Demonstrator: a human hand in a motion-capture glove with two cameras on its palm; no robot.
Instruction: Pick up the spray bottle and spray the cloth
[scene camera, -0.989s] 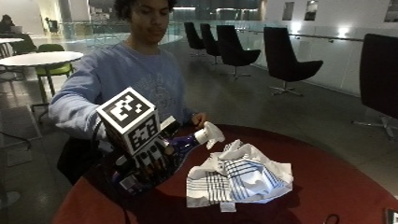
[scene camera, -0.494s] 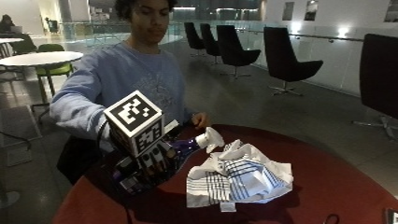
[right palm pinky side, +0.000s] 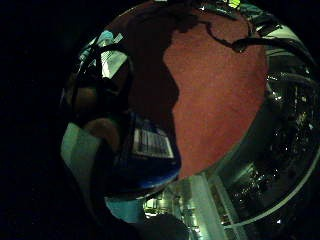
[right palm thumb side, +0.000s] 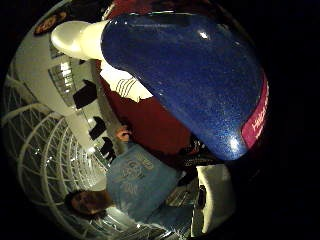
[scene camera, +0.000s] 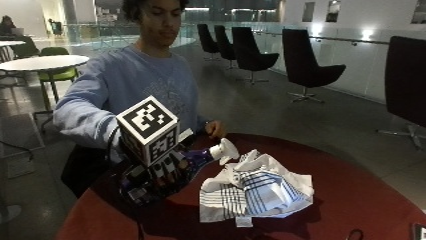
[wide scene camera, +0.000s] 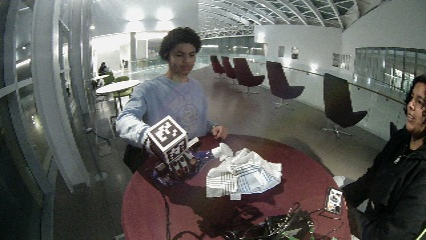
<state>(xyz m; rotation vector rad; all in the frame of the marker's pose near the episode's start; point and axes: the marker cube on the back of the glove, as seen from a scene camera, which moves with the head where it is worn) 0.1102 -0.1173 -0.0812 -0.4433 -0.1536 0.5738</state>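
Basically pickup looked done: gloved right hand (scene camera: 163, 172) had its fingers wrapped round the blue spray bottle (scene camera: 200, 157), lifted off the table (scene camera: 359, 200), white nozzle (scene camera: 225, 150) just beside the crumpled striped cloth (scene camera: 256, 192) ahead of it, spraying apparently left.

Blue spray bottle (scene camera: 196, 159) tilted, white nozzle toward crumpled striped white cloth (scene camera: 256, 192) on table.
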